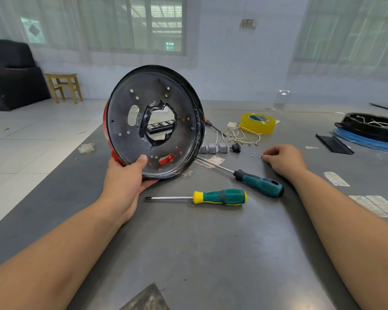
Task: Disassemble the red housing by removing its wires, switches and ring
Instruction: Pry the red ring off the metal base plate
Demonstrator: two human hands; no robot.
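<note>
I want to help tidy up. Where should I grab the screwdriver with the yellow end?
Take the yellow-and-green screwdriver by its fat ribbed handle, coming down from above. It lies flat on the table, handle to the right, pointed tip to the left, so stay clear of the left end.

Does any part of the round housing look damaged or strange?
Yes. The housing, held upright by the left hand, has a central hole with torn, jagged edges bent outward, unlike the neat small round holes around it. It looks cut roughly, not factory made.
</note>
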